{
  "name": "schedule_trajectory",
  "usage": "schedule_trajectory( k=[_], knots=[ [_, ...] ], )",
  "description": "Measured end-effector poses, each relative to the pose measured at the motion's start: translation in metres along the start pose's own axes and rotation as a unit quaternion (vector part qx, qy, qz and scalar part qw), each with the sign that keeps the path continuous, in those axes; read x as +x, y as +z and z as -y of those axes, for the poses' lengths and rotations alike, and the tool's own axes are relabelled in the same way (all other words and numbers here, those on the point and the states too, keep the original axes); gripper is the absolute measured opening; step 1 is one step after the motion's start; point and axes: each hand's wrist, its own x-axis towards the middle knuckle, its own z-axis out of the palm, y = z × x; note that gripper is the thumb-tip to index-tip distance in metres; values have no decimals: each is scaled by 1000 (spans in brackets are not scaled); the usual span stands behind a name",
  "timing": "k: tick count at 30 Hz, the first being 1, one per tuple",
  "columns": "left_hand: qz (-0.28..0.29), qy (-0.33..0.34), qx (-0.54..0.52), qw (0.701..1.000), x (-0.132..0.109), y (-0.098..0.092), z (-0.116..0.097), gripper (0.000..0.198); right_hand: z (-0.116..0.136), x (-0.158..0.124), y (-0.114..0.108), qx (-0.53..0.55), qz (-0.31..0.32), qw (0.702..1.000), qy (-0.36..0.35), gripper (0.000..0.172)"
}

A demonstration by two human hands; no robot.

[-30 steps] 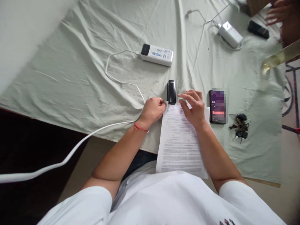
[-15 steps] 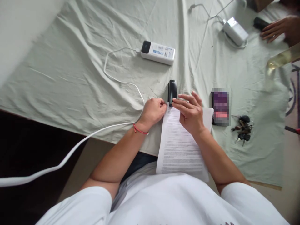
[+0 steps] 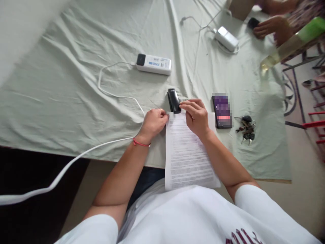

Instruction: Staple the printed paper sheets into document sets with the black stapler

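The right hand (image 3: pixel 197 117) has its fingers bent and drawn loosely together, their tips against the right side of a black stapler (image 3: pixel 174 100) near its lower end; the thumb is mostly hidden, so I cannot tell whether it grips. The left hand (image 3: pixel 153 122) is curled up at the top-left corner of the printed paper (image 3: pixel 189 152), though whether the corner is pinched cannot be made out. The stapler lies between and just beyond both sets of fingertips, its near end at the paper's top edge. A white cable (image 3: pixel 119 96) passes beneath the left wrist, which wears a red bracelet (image 3: pixel 141 143), and runs to a power bank (image 3: pixel 153 65) beyond. Just right of the paper lies a phone (image 3: pixel 223 112), then a bunch of keys (image 3: pixel 246 128). Farther off on the pale green cloth (image 3: pixel 76 101) sit a white adapter (image 3: pixel 226 39) and a black object (image 3: pixel 253 24) under another person's hand (image 3: pixel 269 27).
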Motion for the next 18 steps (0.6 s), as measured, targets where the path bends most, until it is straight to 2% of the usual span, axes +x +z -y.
schedule_trajectory(
  k=[2,5,9,13,15,18],
  knots=[
    [27,16,-37,999,-1,-4,4,19,-11,1,-5,-15,0,999,31,41],
    [94,49,-135,985,-2,-12,9,23,-28,1,-12,11,47,997,62,35],
    [166,75,-199,963,-6,-24,10,26,-41,3,-21,117,148,982,24,30],
    [240,93,-227,939,-12,-34,10,23,-41,5,-32,171,167,971,17,30],
    [218,88,-264,935,-14,-36,11,20,-41,6,-39,183,172,968,8,33],
    [89,47,-346,933,-12,-33,12,18,-45,4,-48,206,182,961,26,36]
  ],
)
